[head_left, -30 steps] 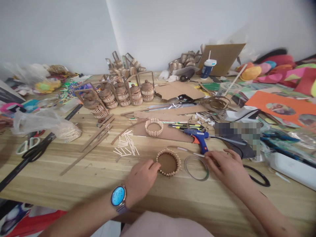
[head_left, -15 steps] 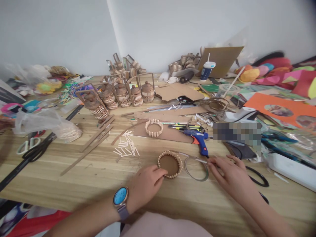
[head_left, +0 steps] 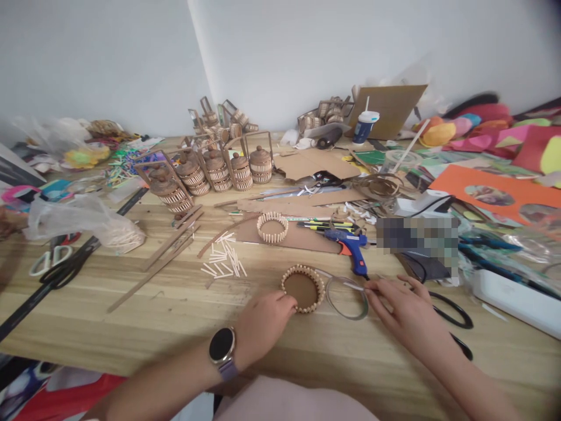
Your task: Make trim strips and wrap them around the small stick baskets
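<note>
My left hand (head_left: pixel 265 321) pinches the near left rim of a small round cardboard tray (head_left: pixel 301 270), whose wall is a ring of short wooden sticks. A thin greyish strip (head_left: pixel 349 317) runs from the tray's far right side and curls into a loop on the table. My right hand (head_left: pixel 401 307) is closed on the strip's end, right of the loop. Beyond that hand lies a blue hot glue gun (head_left: pixel 357 257). Farther back stands a second ring of pale sticks (head_left: pixel 272 238) on brown cardboard. Loose short sticks (head_left: pixel 225 257) are scattered left of it.
Several finished lidded stick baskets (head_left: pixel 260 164) with handles line the back left. Black-handled scissors (head_left: pixel 456 313) lie beside my right wrist. A white power strip (head_left: pixel 517 298) is at the right. Brown strips (head_left: pixel 158 263) and a plastic bag (head_left: pixel 83 219) are at the left.
Both hands keep their holds, and the tray and strip stay nearly in place. My left wrist has shifted slightly right, and the watch screen has gone dark.
</note>
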Demonstrator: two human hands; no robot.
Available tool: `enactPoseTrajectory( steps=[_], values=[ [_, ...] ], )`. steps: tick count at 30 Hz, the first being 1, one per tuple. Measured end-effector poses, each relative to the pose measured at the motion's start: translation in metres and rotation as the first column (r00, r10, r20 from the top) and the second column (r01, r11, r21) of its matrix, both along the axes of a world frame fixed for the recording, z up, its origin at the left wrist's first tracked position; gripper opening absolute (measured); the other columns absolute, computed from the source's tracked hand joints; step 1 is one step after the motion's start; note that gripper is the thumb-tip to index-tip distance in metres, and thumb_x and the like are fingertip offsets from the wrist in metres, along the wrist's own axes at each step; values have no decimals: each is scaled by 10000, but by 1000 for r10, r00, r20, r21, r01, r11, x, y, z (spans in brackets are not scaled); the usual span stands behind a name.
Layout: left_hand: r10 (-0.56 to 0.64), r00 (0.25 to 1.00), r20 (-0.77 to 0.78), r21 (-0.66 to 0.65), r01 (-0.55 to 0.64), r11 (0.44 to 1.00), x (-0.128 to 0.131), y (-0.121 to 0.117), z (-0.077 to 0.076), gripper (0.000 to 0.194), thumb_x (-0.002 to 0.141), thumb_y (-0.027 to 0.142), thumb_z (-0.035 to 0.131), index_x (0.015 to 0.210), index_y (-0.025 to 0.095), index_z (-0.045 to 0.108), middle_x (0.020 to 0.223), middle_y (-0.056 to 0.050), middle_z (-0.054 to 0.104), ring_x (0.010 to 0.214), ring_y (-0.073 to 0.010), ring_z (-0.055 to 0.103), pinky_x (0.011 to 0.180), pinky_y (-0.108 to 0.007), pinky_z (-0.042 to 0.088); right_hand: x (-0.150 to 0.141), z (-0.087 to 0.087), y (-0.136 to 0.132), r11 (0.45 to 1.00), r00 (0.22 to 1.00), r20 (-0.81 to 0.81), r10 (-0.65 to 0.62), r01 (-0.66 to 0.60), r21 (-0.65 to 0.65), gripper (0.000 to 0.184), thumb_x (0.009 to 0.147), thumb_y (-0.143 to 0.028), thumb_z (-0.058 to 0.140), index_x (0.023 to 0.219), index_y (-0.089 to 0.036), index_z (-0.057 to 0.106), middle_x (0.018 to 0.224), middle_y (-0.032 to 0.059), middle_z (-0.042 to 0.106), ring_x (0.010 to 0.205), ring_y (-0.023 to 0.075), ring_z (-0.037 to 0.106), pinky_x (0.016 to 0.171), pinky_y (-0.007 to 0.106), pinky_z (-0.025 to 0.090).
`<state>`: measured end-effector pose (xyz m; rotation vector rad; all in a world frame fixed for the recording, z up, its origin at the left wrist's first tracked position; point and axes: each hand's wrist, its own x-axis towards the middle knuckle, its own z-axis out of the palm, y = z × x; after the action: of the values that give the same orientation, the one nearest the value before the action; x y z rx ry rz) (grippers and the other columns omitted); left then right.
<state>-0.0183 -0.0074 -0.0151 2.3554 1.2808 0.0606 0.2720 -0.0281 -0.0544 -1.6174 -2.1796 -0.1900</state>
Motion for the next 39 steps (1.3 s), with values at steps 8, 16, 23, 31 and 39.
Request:
enactPoseTrajectory(
  steps=[8,16,23,31,39],
  values=[
    [-110,994,-20,491,106,865,-1,3,-15,129,911,161,552,804,172,623,908,-48,603,908,-218,544,779,-358,479,-3,4,-1,1000,1000,-1,-1,1,-16,308,977,-331,347,830,-232,599,784,17,749,711,188,690,907,425,358],
    [-127,991,42,676,66,734,-1,4,-26,103,864,135,536,774,172,568,1007,-81,620,1020,-251,537,825,-392,465,-15,9,0,999,999,-10,36,-36,-5,289,984,-303,347,846,-231,591,776,9,741,704,180,682,921,421,346],
    [-71,997,26,650,37,759,6,5,-27,127,859,160,545,734,180,554,791,-57,582,1023,-274,535,853,-416,454,-35,13,-1,994,994,-28,104,-104,-16,241,977,-246,367,854,-229,573,785,3,734,707,177,677,912,414,345],
    [-11,999,38,596,-14,803,18,5,-26,116,852,181,574,736,183,570,784,-55,587,995,-272,533,858,-423,460,-66,6,-8,993,981,-154,120,-118,24,289,1000,-280,367,815,-228,583,704,-7,706,635,157,651,893,383,372],
    [-34,997,63,591,-10,807,24,5,-25,119,854,167,585,735,165,579,781,-49,592,973,-262,529,838,-405,456,-85,-5,-11,993,982,-147,120,-115,40,274,987,-230,428,772,-204,596,671,-8,682,624,153,640,884,364,369]
  ],
)
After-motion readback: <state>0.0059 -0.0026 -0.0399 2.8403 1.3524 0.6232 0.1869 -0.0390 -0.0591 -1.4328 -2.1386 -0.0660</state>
